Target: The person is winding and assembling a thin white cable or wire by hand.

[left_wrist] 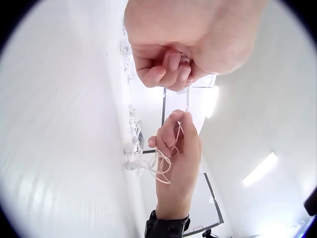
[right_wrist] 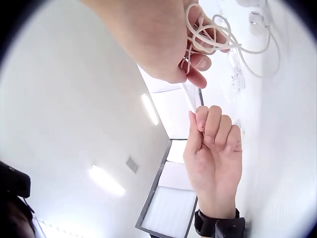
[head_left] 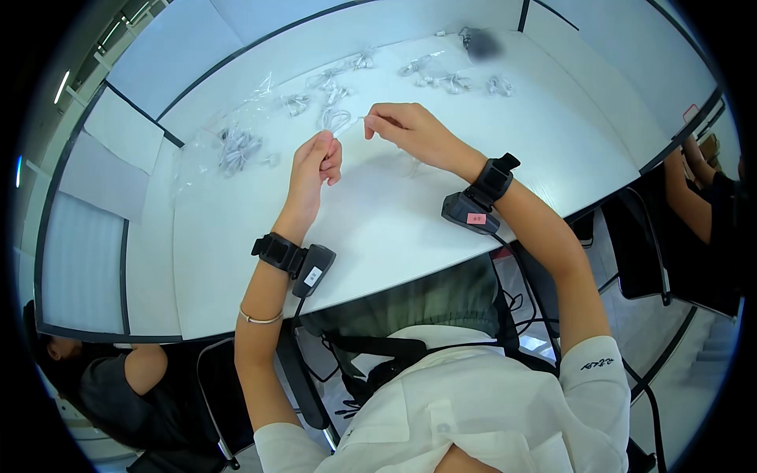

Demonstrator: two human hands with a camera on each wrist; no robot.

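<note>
Both hands are raised over the white table, close together. A thin white cord [right_wrist: 213, 42] hangs in loose loops at my right hand [head_left: 410, 130], whose thumb and fingertips pinch it. Between the hands runs a slim, straight white piece [left_wrist: 188, 96], thicker than the looped cord. Its other end is pinched between thumb and forefinger of my left hand [head_left: 317, 160], the remaining fingers curled in. In the head view, white loops [head_left: 335, 120] show just beyond the left fingertips. The left palm [right_wrist: 213, 158] faces the right wrist camera.
Several bundles of white cord lie on the table [head_left: 394, 229]: a larger heap [head_left: 239, 150] at left, smaller coils [head_left: 449, 82] toward the back. Clear plastic bags [head_left: 264, 91] lie among them. A dark, blurred bundle [head_left: 481, 45] is at the back. White partition panels [head_left: 280, 47] border the table.
</note>
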